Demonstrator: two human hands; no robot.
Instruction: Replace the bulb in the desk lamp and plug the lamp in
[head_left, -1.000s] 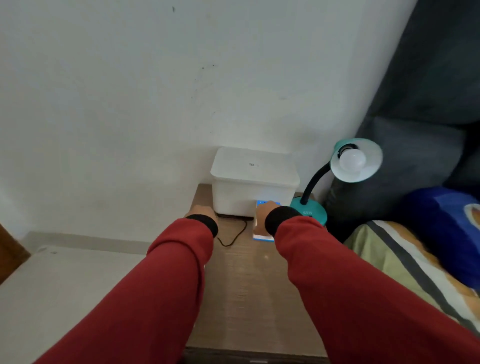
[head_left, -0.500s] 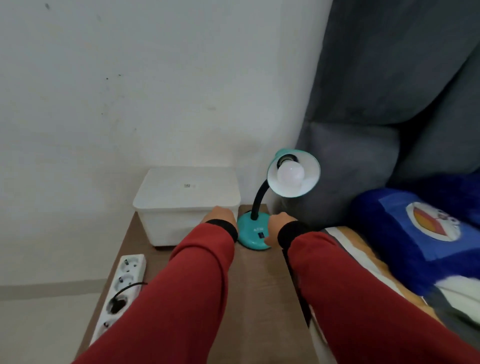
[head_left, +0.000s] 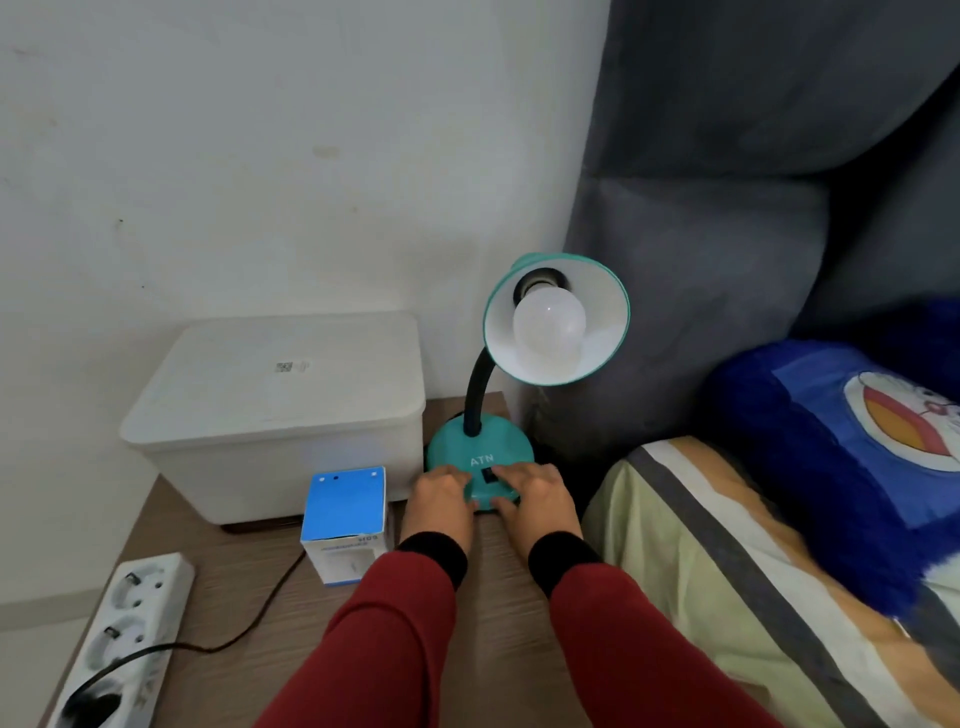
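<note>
Lamp (head_left: 480, 460): it stands at the far right corner of the counter (head_left: 498, 613), its teal base just right of the white bin (head_left: 280, 410) and close to the bed (head_left: 727, 571).
Bulb (head_left: 549, 325): we see a frosted white globe seated in the socket inside the shade (head_left: 605, 312), which tips toward us on a black gooseneck.
Left hand (head_left: 439, 501): it lies on the near left of the base, fingers (head_left: 451, 477) spread flat over the rim — resting, not gripping.
Right hand (head_left: 535, 496): it sits on the near right of the base, fingers (head_left: 511, 473) splayed beside the small black switch and closed on nothing.
Box (head_left: 347, 522): a blue-and-white carton left of the base, in front of the bin; we judge it the spare bulb's pack, though we cannot see inside.
Strip (head_left: 122, 639): a white socket strip well left of the lamp, at the counter's near left edge, with one black plug already in it; we cannot tell whose cord that is.
Handling: we expect the base to be weighted and smooth, the neck to flex — so we would steady the shade or socket with one hand while turning. The bulb looks light, slick and breakable; we would take it round its widest part with light, even pressure.
</note>
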